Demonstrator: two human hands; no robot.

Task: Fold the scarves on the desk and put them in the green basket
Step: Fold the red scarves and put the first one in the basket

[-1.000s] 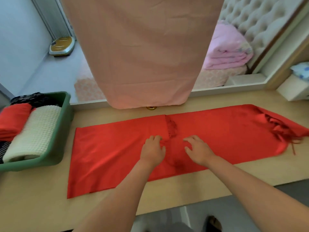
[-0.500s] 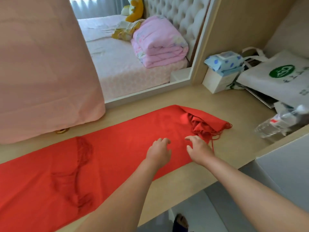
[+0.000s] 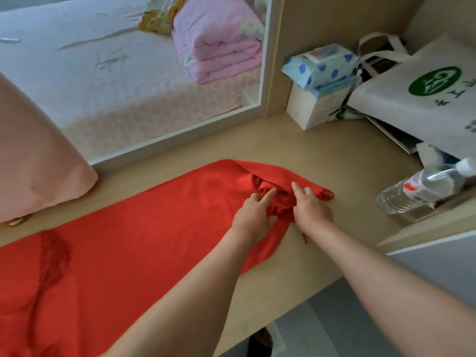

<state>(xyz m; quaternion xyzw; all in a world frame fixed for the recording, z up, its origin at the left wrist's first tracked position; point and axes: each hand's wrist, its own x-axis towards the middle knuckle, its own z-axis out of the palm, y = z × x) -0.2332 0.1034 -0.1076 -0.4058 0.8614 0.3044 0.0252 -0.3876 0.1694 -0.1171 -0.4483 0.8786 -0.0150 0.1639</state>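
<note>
On your desk [image 3: 334, 155] the white box [image 3: 314, 109] carries a blue dotted wipes pack [image 3: 322, 65] on its top. Just right of the box a white tote bag [image 3: 425, 99] with a green logo leans over flat items (what is inside it you cannot make out). Nearer you than the box, a clear plastic bottle [image 3: 422, 189] lies on its side. The red scarf [image 3: 144, 240] stretches flat across the desk, and its bunched, fringed end stops left of and nearer you than the box. Both your hands rest on that end, your left hand [image 3: 253, 215] and right hand [image 3: 313, 208] just apart with the crumpled fringe between them. Each has its index finger straight on the cloth and the other fingers bent down. Whether either pinches fabric cannot be told.
</note>
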